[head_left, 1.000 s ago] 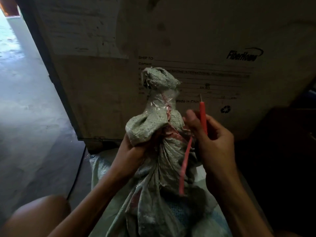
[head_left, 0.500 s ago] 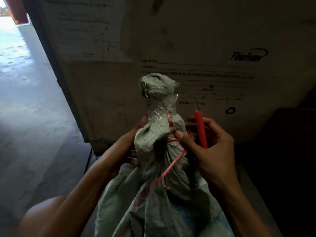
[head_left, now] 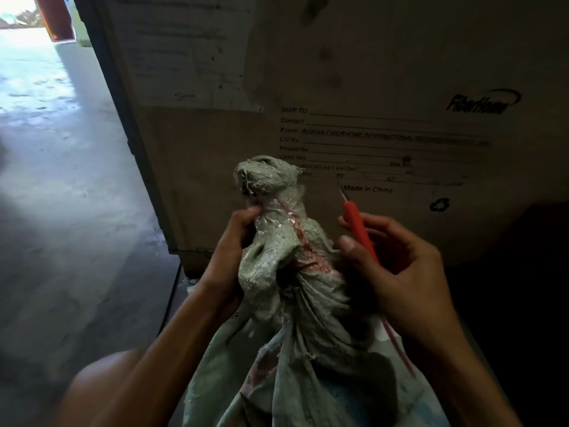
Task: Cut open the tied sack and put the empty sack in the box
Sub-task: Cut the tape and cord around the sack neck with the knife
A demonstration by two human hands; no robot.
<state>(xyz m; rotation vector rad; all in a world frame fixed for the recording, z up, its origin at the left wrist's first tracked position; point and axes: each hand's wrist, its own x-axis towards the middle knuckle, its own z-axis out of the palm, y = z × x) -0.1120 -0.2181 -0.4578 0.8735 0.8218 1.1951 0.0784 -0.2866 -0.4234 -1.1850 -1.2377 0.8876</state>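
Rising above left hand (head_left: pixel 233 241), sack (head_left: pixel 272 245) (cutter (head_left: pixel 358 231) beside)

The bunched neck of the grey-green sack (head_left: pixel 277 303) is gripped from the left side by the left hand (head_left: pixel 234 241). A red-handled cutter (head_left: pixel 358 232) is held in the right hand (head_left: pixel 397 272), its thin blade pointed upward, just beside the neck. A red string (head_left: pixel 400 355) is seen hanging below that hand. A printed cardboard box (head_left: pixel 369 72) is seen behind, on the concrete floor (head_left: pixel 61 211).
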